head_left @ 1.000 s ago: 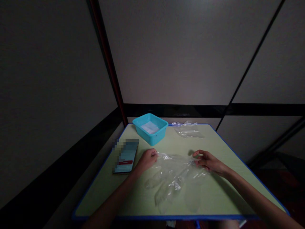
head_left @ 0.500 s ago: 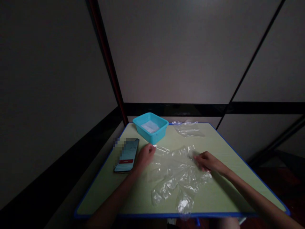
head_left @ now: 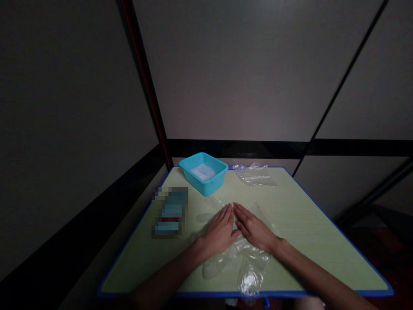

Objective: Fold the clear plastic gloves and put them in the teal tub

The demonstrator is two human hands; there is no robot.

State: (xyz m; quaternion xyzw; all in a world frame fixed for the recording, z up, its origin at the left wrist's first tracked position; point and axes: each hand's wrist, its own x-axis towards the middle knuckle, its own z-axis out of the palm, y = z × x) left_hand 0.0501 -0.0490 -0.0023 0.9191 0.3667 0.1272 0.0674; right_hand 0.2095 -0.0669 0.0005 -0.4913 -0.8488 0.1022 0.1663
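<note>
A crumpled clear plastic sheet or bag (head_left: 251, 275) lies spread on the pale green table (head_left: 316, 249), its lower end reaching the front edge. My left hand (head_left: 221, 230) rests flat on its middle, fingers stretched out. Beside it my right hand (head_left: 254, 228) also lies flat on the plastic. The fingertips of both hands nearly meet and point away from me, and the thumbs are close together. Neither hand grips anything. Part of the plastic is hidden under the palms.
A blue basket (head_left: 208, 187) holding something white (head_left: 203, 171) stands at the back left. Another clear plastic piece (head_left: 256, 175) lies at the back edge. A phone (head_left: 171, 213), blurred by pixels, is on the left. Walls rise behind and at left.
Both hands have come inward from the sides of the plastic to its middle. Their curled fingers have straightened and now lie flat, and the plastic looks flatter at its upper part.
</note>
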